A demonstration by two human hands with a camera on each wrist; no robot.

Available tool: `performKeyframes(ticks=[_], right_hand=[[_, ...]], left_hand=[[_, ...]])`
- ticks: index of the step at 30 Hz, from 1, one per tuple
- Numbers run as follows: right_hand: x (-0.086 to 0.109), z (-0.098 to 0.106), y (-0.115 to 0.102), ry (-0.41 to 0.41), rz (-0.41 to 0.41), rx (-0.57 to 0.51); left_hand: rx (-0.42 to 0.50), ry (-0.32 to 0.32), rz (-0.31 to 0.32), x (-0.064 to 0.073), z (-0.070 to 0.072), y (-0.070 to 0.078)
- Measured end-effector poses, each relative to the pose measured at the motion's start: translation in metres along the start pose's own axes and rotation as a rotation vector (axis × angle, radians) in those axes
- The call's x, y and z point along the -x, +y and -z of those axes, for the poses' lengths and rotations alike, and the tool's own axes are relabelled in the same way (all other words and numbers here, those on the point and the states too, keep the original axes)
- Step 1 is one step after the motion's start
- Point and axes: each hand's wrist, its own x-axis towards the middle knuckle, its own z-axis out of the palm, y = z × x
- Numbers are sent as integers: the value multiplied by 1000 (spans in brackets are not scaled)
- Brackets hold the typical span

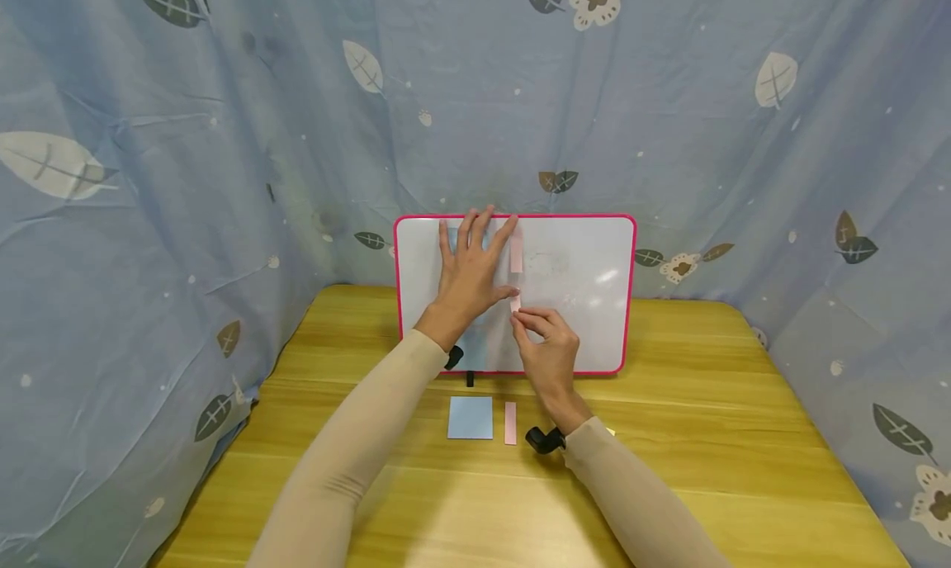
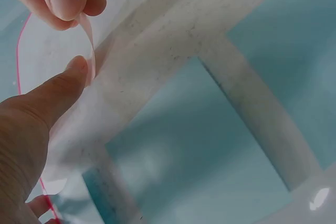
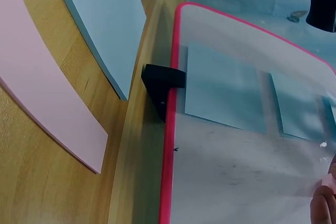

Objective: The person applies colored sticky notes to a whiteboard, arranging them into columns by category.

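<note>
Leafy curtain (image 1: 475, 97), right grip (image 1: 551, 347) pinching pink strip (image 1: 516, 304), left grip (image 1: 471, 272) splayed, strip's bow clear only from left wrist

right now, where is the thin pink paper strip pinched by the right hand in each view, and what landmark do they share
Head: the pink paper strip is slightly right of and below centre, between the left hand and the right hand.
Left wrist: the strip is at upper left, bowed.
Right wrist: only a bit shows, low at the right edge.
Shared landmark: the white rectangular board with a pink rim.
</note>
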Motion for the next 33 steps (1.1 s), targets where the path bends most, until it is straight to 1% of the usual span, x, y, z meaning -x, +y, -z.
performKeyframes(ticks=[10,15,20,26,33], right_hand=[[2,-2,6,-24,5,1],[2,-3,8,-33,4,35],[0,-4,10,-42,13,66],[0,-4,10,-52,23,72],[2,-3,7,-71,11,95]], left_hand=[[-21,50,23,-3,-14,-1],[-5,92,32,-5,-21,-2],[28,118,38,-8,-23,-1],[41,120,36,-10,-21,-1],[-10,99,13,-6,-20,-4]])
